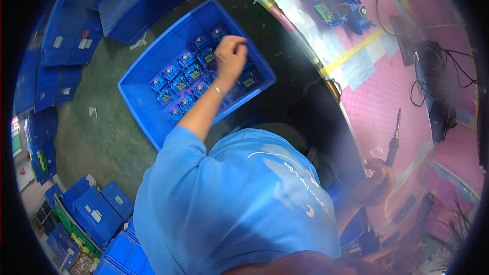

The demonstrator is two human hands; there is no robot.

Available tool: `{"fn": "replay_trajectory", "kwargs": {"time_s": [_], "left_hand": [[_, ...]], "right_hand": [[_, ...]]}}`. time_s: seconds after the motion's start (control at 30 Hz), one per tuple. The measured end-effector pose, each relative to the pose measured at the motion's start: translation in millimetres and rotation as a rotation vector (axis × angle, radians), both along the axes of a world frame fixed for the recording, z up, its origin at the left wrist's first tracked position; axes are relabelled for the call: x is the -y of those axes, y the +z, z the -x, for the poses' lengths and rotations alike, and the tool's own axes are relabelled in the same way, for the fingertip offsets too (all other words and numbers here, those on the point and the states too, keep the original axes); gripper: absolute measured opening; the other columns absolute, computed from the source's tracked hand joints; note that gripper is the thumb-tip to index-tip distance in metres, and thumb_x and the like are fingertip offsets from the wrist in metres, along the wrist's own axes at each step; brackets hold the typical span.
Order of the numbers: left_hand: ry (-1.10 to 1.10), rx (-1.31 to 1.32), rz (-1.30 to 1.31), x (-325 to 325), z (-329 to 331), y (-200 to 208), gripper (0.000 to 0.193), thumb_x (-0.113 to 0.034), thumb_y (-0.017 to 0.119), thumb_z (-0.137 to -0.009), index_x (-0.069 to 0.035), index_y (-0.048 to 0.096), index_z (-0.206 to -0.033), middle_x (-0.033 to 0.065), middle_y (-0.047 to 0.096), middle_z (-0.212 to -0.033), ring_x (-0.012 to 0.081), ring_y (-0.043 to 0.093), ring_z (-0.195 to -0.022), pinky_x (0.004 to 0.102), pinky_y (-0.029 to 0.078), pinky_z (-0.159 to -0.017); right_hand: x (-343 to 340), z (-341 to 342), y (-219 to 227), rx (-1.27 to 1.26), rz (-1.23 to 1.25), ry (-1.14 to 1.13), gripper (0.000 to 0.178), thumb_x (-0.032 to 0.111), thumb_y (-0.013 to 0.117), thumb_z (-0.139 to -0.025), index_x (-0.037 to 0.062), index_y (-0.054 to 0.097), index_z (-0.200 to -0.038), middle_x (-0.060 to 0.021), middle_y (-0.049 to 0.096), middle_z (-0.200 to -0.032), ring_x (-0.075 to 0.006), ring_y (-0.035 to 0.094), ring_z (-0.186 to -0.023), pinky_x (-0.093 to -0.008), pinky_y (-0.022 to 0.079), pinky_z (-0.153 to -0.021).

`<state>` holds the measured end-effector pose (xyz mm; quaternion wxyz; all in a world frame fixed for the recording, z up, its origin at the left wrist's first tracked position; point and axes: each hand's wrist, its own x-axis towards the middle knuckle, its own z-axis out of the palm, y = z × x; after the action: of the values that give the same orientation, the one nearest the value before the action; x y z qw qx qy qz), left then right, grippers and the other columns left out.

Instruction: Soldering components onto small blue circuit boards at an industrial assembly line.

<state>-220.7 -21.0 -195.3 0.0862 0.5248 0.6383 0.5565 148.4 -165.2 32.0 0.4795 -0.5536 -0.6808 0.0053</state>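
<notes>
We read this as a pick-or-place step at the blue plastic bin (158, 51); next likely calls for careful finger placement among the packed circuit-board assemblies (193, 75). They lie below and beside our left hand (232, 58), fingers curled, can't tell if holding. Our right hand (379, 183), well apart, grips a soldering iron (393, 147).

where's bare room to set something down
The pink mat looks bare between the yellow tape and the soldering iron in the right hand. Floor shows, with scraps, between the bin and crates. Crowded: past the tape, where blue units sit, and in the bin, with more units under the left hand.
</notes>
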Motion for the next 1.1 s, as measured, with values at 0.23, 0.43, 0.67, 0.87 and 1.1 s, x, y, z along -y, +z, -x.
{"fn": "replay_trajectory", "kwargs": {"time_s": [0.23,0.43,0.67,0.87,1.1], "left_hand": [[-1.136,0.4,-0.185,76.8,-173.1,139.5,0.03,-0.021,0.069,-0.1,-0.001,0.067,-0.122,0.0099,0.072,-0.088,0.0213,0.07,-0.08,0.0333,0.057,-0.075],[-1.443,0.275,0.483,81.4,-197.4,151.4,0.044,-0.034,0.035,-0.114,-0.005,0.067,-0.122,0.0051,0.059,-0.066,0.014,0.058,-0.058,0.0304,0.049,-0.058],[-1.534,0.815,0.518,55.8,-252.7,184.7,0.032,-0.028,0.053,-0.111,0.001,0.067,-0.117,-0.0049,0.049,-0.066,0.0029,0.039,-0.055,0.0202,0.028,-0.051],[-1.605,0.935,0.818,46.4,-273.8,193.6,0.019,-0.02,0.062,-0.097,-0.001,0.06,-0.099,-0.0025,0.052,-0.071,0.0013,0.036,-0.052,0.0163,0.024,-0.045],[-1.392,0.732,0.725,31.3,-287.3,192.2,0.012,-0.013,0.059,-0.09,-0.004,0.054,-0.084,0.0017,0.05,-0.069,0.0044,0.035,-0.051,0.017,0.026,-0.044]], "right_hand": [[-10.8,18.1,0.2,0.067,-0.009,0.163,0.016,0.008,0.059,-0.104,-0.0025,0.065,-0.093,-0.0147,0.071,-0.078,-0.0234,0.065,-0.067,-0.0346,0.052,-0.064],[-17.5,-2.1,-11.4,-0.044,-0.123,0.146,0.01,-0.001,0.066,-0.096,-0.0005,0.067,-0.106,-0.0148,0.072,-0.091,-0.0237,0.069,-0.073,-0.0364,0.055,-0.062],[-3.8,-23.0,-17.7,0.066,-0.182,-0.027,0.061,-0.004,0.072,-0.075,0.0006,0.056,-0.134,-0.0204,0.067,-0.11,-0.038,0.069,-0.1,-0.0441,0.059,-0.083],[13.4,-44.0,-20.3,0.005,-0.074,0.015,0.062,-0.005,0.069,-0.079,0.0004,0.053,-0.139,-0.0227,0.065,-0.122,-0.0391,0.067,-0.114,-0.0432,0.058,-0.094],[40.6,-126.2,-36.8,0.157,-0.098,-0.246,0.053,-0.005,0.062,-0.081,0.0014,0.061,-0.134,-0.0253,0.062,-0.133,-0.0412,0.063,-0.123,-0.0457,0.056,-0.099]]}}
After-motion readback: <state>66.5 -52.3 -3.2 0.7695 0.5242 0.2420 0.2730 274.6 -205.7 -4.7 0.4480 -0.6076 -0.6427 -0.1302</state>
